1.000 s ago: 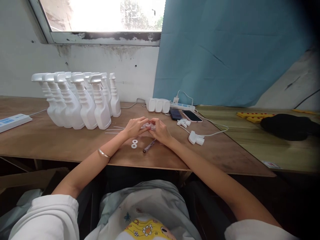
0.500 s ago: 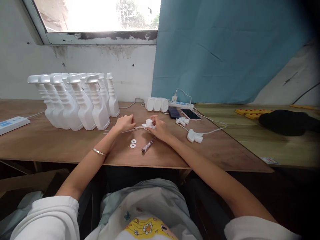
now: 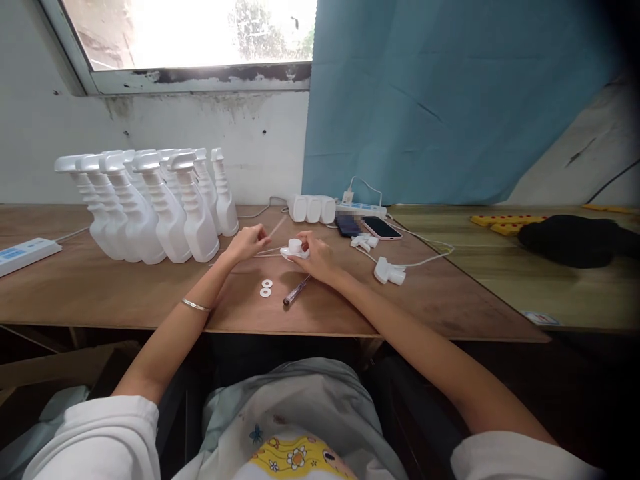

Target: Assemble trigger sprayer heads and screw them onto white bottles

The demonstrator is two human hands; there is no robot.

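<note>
My right hand point(image 3: 316, 258) is closed around a white spray-trigger head point(image 3: 295, 249) held just above the wooden table point(image 3: 100, 293). My left hand point(image 3: 246, 242) pinches a thin clear dip tube point(image 3: 275, 227) that slants up toward the right. More thin tubes point(image 3: 235, 258) lie on the table by my left hand. Two white washers point(image 3: 266, 288) and a clear-handled screwdriver point(image 3: 296, 292) lie in front of my hands.
Several white spray bottles point(image 3: 150, 207) stand in rows at the back left. A power strip point(image 3: 23, 254) lies far left. White caps point(image 3: 313, 209), phones point(image 3: 370, 227), two loose trigger heads point(image 3: 390, 272) and cables sit to the right. A black cloth point(image 3: 570, 239) lies on the adjoining table.
My hands, joined on the trigger head a second ago, have parted. The left hand moved left and lifted a thin tube; the right hand keeps the trigger head.
</note>
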